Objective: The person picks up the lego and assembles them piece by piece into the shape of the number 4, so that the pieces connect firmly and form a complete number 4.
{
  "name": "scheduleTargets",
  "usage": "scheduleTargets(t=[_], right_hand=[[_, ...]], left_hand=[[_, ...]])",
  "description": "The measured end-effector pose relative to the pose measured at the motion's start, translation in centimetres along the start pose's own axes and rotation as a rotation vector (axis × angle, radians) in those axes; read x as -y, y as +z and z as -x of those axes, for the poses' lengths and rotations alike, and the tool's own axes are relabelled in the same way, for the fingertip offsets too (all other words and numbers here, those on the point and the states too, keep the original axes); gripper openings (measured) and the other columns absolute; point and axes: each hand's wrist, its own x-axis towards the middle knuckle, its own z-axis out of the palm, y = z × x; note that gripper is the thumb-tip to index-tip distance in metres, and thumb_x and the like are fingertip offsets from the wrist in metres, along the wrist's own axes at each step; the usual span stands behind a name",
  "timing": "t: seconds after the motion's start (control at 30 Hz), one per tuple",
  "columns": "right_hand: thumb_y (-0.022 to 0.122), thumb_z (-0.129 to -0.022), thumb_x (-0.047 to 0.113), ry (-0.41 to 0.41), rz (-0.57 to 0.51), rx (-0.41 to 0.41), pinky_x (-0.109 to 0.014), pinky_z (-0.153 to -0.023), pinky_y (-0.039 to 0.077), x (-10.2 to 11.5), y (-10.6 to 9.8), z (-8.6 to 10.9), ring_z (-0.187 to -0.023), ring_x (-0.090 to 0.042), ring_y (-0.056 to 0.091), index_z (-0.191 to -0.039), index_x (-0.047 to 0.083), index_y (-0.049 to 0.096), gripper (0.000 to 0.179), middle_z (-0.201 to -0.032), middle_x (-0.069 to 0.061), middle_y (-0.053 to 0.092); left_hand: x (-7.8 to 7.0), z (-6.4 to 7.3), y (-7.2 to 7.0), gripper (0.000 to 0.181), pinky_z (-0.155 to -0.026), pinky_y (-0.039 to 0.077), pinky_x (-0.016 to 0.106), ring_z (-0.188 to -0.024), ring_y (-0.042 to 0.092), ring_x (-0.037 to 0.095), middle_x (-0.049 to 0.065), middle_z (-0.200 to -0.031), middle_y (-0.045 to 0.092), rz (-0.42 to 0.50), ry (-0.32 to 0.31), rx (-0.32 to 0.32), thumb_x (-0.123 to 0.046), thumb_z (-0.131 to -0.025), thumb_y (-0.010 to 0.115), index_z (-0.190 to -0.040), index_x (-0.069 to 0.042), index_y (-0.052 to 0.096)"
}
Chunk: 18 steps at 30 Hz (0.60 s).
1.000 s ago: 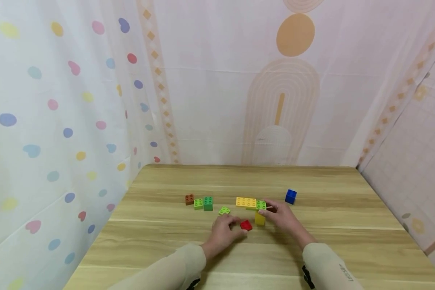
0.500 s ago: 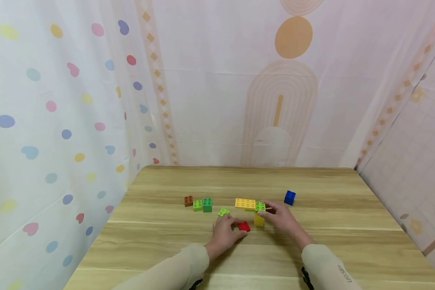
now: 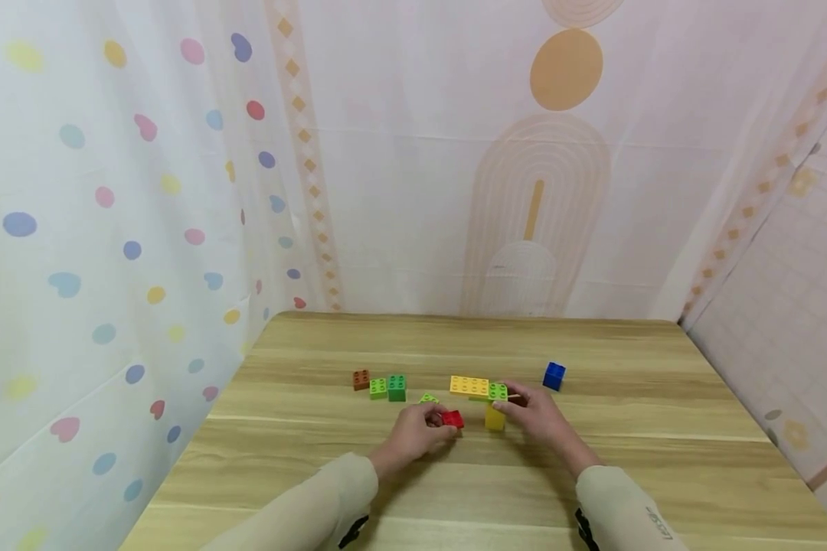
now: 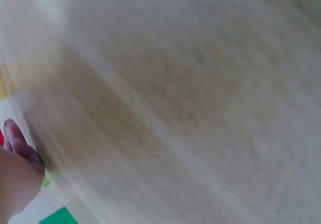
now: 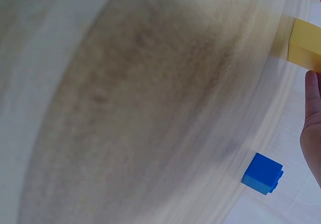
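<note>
Between thumb and fingers, my left hand (image 3: 413, 430) pinches a small red toy building brick (image 3: 453, 419), tilted and close over the table. My right hand (image 3: 534, 413) grips a built brick piece at its right end, thumb and fingers around a lime green brick (image 3: 498, 392) on top. Below that brick is an upright yellow brick (image 3: 494, 417); a long yellow-orange brick (image 3: 469, 384) extends to the left. A flat lime brick (image 3: 428, 399) lies just behind my left fingers, partly hidden. In the left wrist view only part of the left hand (image 4: 20, 169) shows, at the edge.
On the wooden table (image 3: 317, 459), a brown brick (image 3: 361, 379), a lime brick (image 3: 377, 389) and a dark green brick (image 3: 396, 388) stand in a row at the left. A blue brick (image 3: 554, 376) sits behind the right hand. Patterned curtains (image 3: 400, 191) hang beyond the table.
The left hand has closed its fingers on the red brick and drawn it slightly left and up, now covering part of the flat lime brick. The right hand has stayed in place.
</note>
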Motion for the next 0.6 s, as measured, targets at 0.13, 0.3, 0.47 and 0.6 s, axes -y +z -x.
scheduleTargets(t=[0.13, 0.3, 0.47, 0.6], right_hand=[[0.069, -0.095, 0.020, -0.003, -0.001, 0.006, -0.032, -0.079, 0.053, 0.2, -0.1, 0.1, -0.098, -0.019, 0.062, -0.132, 0.010, 0.064, 0.039, -0.113, -0.007, 0.068], [0.069, -0.095, 0.020, -0.002, -0.003, 0.014, -0.032, -0.079, 0.053, 0.3, 0.0, 0.1, -0.097, -0.019, 0.061, -0.132, 0.010, 0.064, 0.039, -0.113, -0.006, 0.068], [0.069, -0.094, 0.019, -0.008, -0.005, 0.014, -0.031, -0.079, 0.053, 0.1, 0.0, 0.1, -0.096, -0.019, 0.061, -0.131, 0.009, 0.064, 0.038, -0.112, -0.006, 0.068], [0.070, -0.094, 0.019, -0.011, -0.006, 0.009, -0.030, -0.077, 0.053, -0.1, 0.0, 0.0, -0.095, -0.019, 0.061, -0.130, 0.010, 0.065, 0.037, -0.111, -0.006, 0.068]], left_hand=[[0.0, -0.1, -0.4, 0.031, -0.060, 0.053, 0.030, -0.074, 0.060, 0.016, 0.004, -0.090, 0.063, 0.081, -0.065, 0.013, -0.016, -0.086, 0.079, -0.112, -0.005, 0.065], [-0.4, -0.2, -1.2, 0.035, -0.057, 0.049, 0.028, -0.070, 0.057, 0.015, 0.004, -0.088, 0.062, 0.130, -0.098, 0.007, -0.013, -0.087, 0.077, -0.119, -0.005, 0.065], [-0.9, -0.9, -2.0, 0.037, -0.065, 0.048, 0.028, -0.075, 0.055, 0.013, 0.004, -0.088, 0.064, 0.158, -0.073, -0.012, -0.012, -0.088, 0.075, -0.122, -0.002, 0.065], [-1.2, -1.5, -2.5, 0.038, -0.073, 0.054, 0.033, -0.077, 0.061, 0.014, 0.005, -0.090, 0.066, 0.232, -0.070, -0.014, -0.010, -0.089, 0.074, -0.124, 0.001, 0.064]])
